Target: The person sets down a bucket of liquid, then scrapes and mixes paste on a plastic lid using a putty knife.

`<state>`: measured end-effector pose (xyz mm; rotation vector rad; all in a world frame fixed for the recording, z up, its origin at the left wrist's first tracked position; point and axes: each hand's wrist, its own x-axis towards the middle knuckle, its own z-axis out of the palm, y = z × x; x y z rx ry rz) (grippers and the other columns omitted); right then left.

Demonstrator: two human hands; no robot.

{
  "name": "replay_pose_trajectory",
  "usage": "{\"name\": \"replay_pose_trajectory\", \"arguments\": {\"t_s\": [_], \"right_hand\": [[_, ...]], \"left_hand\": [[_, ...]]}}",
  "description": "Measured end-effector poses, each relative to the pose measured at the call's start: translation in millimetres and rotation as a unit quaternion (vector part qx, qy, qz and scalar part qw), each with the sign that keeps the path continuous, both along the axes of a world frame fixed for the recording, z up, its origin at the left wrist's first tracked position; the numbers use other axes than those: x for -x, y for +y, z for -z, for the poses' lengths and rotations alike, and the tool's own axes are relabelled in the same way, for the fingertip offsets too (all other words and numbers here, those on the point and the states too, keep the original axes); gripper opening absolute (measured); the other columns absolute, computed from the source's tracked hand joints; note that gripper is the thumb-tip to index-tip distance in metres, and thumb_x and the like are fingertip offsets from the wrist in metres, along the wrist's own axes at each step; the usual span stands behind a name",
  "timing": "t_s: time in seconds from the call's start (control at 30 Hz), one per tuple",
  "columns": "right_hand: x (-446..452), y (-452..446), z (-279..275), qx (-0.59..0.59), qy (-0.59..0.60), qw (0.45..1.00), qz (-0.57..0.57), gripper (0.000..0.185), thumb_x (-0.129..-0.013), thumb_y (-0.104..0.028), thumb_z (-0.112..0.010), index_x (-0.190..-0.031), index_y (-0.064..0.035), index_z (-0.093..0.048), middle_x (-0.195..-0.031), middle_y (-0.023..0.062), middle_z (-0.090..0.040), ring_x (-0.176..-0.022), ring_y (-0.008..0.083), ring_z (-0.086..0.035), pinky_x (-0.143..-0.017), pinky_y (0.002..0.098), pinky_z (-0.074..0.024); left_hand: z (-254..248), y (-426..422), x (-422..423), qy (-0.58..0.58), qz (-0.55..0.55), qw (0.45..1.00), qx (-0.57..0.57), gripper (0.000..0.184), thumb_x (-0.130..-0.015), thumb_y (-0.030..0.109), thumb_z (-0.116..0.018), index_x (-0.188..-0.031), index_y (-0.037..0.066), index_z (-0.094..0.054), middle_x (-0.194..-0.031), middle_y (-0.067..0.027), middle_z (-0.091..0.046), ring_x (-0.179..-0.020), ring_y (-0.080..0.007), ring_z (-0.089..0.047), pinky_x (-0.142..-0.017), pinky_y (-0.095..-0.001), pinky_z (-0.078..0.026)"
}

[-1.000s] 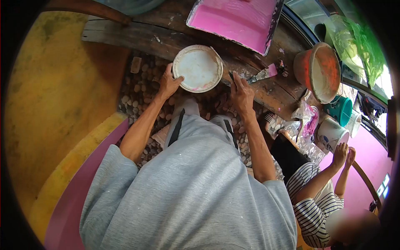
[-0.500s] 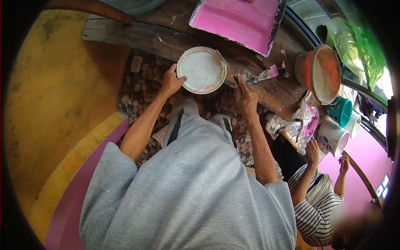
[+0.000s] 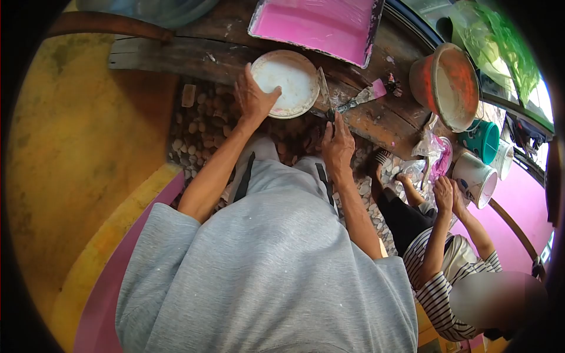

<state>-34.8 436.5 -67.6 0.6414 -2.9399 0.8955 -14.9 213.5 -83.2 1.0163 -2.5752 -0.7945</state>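
A round white lid (image 3: pixel 285 79) with a raised, stained rim sits against the wooden bench's near edge. My left hand (image 3: pixel 256 99) lies across its left side, thumb stretched over the white surface and fingers spread along the rim. Just right of the lid, my right hand (image 3: pixel 339 147) grips the dark handle of a putty knife (image 3: pixel 323 87). That knife's blade points away from me, close to the lid's rim. Another putty knife (image 3: pixel 364 96), smeared and with a pink end, lies on the bench beyond my right fingertips.
A pink paint tray (image 3: pixel 318 28) is on the wooden bench (image 3: pixel 170 56). An orange-stained bucket (image 3: pixel 444 88), a teal bucket (image 3: pixel 484 141) and a white bucket (image 3: pixel 475 179) stand to the right. Another person (image 3: pixel 450 247) in stripes sits close at my right. Pebbles (image 3: pixel 203 126) cover the floor below.
The lid has moved slightly away from me, onto the bench edge. My left hand has shifted from gripping its rim to lying over it with fingers spread. The other person's hands have come together.
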Motion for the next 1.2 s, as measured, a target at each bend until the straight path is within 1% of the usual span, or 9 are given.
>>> {"name": "replay_pose_trajectory", "arguments": {"t_s": [0.03, 0.1, 0.17, 0.23, 0.3, 0.43, 0.63, 0.83, 1.2], "right_hand": [[-2.3, -0.4, -1.2, 0.001, 0.002, 1.0, 0.005, 0.037, -0.088, -0.013, -0.055, -0.123, 0.0007, -0.053, -0.096, 0.0239, -0.062, -0.077, 0.0374, -0.064, -0.066, 0.0415, -0.0528], [-3.7, -6.0, -4.9, -0.024, -0.013, 0.999, 0.018, 0.039, -0.089, -0.014, -0.053, -0.125, 0.0004, -0.05, -0.094, 0.0244, -0.061, -0.075, 0.0371, -0.064, -0.063, 0.0418, -0.0529], [-7.9, -11.5, -10.7, -0.039, -0.027, 0.998, 0.034, 0.039, -0.09, -0.014, -0.052, -0.126, 0.0004, -0.049, -0.091, 0.0231, -0.061, -0.072, 0.0363, -0.064, -0.061, 0.0417, -0.0526], [-11.9, -18.6, -13.5, -0.052, -0.039, 0.997, 0.052, 0.04, -0.09, -0.014, -0.052, -0.127, 0.0003, -0.048, -0.089, 0.0218, -0.061, -0.069, 0.0354, -0.064, -0.059, 0.0416, -0.0522], [-18.1, -24.1, -14.7, -0.051, -0.04, 0.996, 0.06, 0.039, -0.09, -0.014, -0.051, -0.127, -0.0003, -0.048, -0.083, 0.0188, -0.058, -0.065, 0.0335, -0.062, -0.055, 0.0406, -0.0514], [-34.7, -34.8, -19.6, -0.068, -0.053, 0.992, 0.097, 0.04, -0.09, -0.013, -0.051, -0.128, -0.0007, -0.046, -0.082, 0.0168, -0.056, -0.064, 0.0322, -0.061, -0.053, 0.0402, -0.0509], [-74.7, -44.9, -23.0, -0.101, -0.075, 0.98, 0.154, 0.044, -0.09, -0.013, -0.052, -0.131, -0.0016, -0.043, -0.085, 0.0165, -0.056, -0.063, 0.0322, -0.062, -0.052, 0.0402, -0.0511], [-68.8, -66.9, -8.5, -0.131, -0.072, 0.969, 0.198, 0.046, -0.09, -0.013, -0.052, -0.133, -0.0031, -0.04, -0.087, 0.017, -0.056, -0.061, 0.0327, -0.062, -0.053, 0.0406, -0.0518], [-56.1, -40.1, 6.1, -0.081, -0.015, 0.985, 0.15, 0.041, -0.089, -0.012, -0.054, -0.13, -0.0067, -0.046, -0.084, 0.0139, -0.056, -0.062, 0.0327, -0.06, -0.052, 0.0413, -0.0497]], "left_hand": [[-3.6, 3.6, 4.2, -0.033, 0.033, 0.993, 0.107, 0.075, -0.065, 0.03, -0.078, -0.127, 0.005, -0.044, -0.11, -0.0177, -0.055, -0.104, -0.0319, -0.054, -0.09, -0.0414, -0.043], [9.6, 6.6, 3.2, -0.041, 0.084, 0.99, 0.105, 0.07, -0.066, 0.028, -0.077, -0.126, 0.008, -0.047, -0.111, -0.0155, -0.053, -0.107, -0.0308, -0.051, -0.092, -0.0433, -0.04], [23.2, 5.6, 1.3, -0.022, 0.261, 0.963, 0.066, 0.063, -0.069, 0.026, -0.074, -0.125, 0.01, -0.051, -0.117, -0.0149, -0.052, -0.108, -0.0314, -0.05, -0.096, -0.0464, -0.037], [17.8, 8.6, 3.6, -0.027, 0.294, 0.952, 0.077, 0.057, -0.073, 0.026, -0.071, -0.125, 0.009, -0.053, -0.122, -0.0139, -0.05, -0.109, -0.031, -0.051, -0.097, -0.0455, -0.035], [12.4, 9.9, 9.1, -0.144, 0.336, 0.924, 0.112, 0.059, -0.075, 0.028, -0.07, -0.128, 0.009, -0.051, -0.126, -0.015, -0.049, -0.109, -0.0305, -0.052, -0.096, -0.0428, -0.035], [10.3, 19.3, 23.1, -0.257, 0.345, 0.89, 0.152, 0.049, -0.075, 0.03, -0.07, -0.115, 0.005, -0.057, -0.108, -0.0099, -0.053, -0.103, -0.0242, -0.052, -0.087, -0.0372, -0.034], [17.5, 18.4, 31.7, -0.252, 0.4, 0.85, 0.234, 0.036, -0.072, 0.028, -0.071, -0.095, 0.002, -0.063, -0.098, -0.0079, -0.053, -0.095, -0.0198, -0.051, -0.083, -0.0354, -0.033], [13.4, 14.1, 27.5, -0.187, 0.428, 0.848, 0.251, 0.032, -0.072, 0.029, -0.07, -0.089, 0.003, -0.065, -0.09, -0.007, -0.053, -0.094, -0.0197, -0.05, -0.083, -0.0362, -0.032], [12.1, 10.6, 29.7, -0.194, 0.447, 0.838, 0.245, 0.032, -0.072, 0.031, -0.07, -0.088, 0.003, -0.066, -0.089, -0.0071, -0.055, -0.093, -0.0199, -0.051, -0.086, -0.0375, -0.032]]}}
